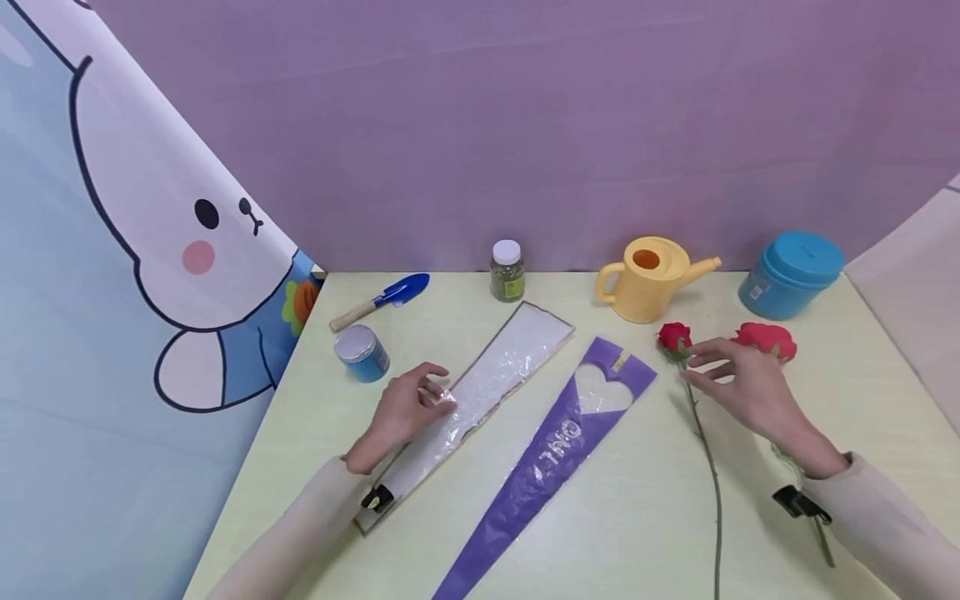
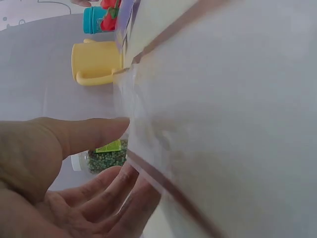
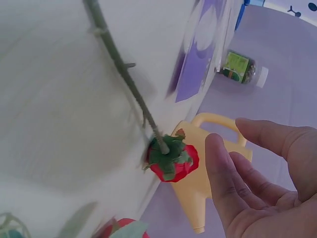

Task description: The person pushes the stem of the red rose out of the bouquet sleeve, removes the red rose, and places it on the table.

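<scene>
My left hand is at the left edge of a long, tapered flower sleeve, clear over white with a brown border. In the left wrist view its thumb and fingers stand apart, tips right at the sleeve's edge. Beside the upper stem of a single red rose is my right hand. The right wrist view shows its thumb and fingers spread with a gap between them, just beside the rose head. A purple flower sleeve with a heart window lies between the hands.
Along the back stand a bottle of green pellets, a yellow watering can and a blue lidded tub. A blue trowel and a small blue jar are at left. More red blooms lie behind my right hand.
</scene>
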{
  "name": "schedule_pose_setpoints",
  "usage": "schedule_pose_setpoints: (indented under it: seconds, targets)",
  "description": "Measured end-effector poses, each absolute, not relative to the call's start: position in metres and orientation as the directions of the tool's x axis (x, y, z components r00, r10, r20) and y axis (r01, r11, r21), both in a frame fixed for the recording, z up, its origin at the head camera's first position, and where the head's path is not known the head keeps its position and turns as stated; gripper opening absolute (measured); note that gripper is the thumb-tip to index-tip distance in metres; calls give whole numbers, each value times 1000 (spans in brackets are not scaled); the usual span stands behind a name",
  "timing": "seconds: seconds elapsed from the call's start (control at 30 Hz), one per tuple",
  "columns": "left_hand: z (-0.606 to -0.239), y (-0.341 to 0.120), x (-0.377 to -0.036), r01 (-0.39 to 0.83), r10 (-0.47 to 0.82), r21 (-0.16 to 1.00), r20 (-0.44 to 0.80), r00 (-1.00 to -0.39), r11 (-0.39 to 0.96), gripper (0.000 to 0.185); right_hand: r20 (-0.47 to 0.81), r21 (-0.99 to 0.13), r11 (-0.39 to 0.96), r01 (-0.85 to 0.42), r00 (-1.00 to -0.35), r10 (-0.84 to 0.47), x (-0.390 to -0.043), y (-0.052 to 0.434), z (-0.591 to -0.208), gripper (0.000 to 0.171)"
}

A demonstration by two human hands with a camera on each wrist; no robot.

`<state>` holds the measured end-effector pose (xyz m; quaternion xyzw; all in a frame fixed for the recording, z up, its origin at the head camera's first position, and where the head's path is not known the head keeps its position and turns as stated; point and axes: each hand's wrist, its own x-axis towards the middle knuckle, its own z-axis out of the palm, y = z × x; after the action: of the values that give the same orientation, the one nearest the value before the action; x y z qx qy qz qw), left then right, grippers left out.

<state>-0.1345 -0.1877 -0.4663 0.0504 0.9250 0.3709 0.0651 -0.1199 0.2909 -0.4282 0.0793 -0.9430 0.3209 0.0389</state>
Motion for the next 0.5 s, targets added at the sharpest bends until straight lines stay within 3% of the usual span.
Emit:
schedule_pose_setpoints:
  seconds: [0.37, 0.5]
  targets:
    - [-457, -189, -131, 13, 101, 561, -125, -987, 828, 50, 208, -586, 773, -244, -967, -148, -116, 283, -416, 36]
    - [-454, -188, -130, 78, 139, 540, -73, -988, 838, 51, 261, -555, 776, -300, -948, -180, -111, 273, -409, 34]
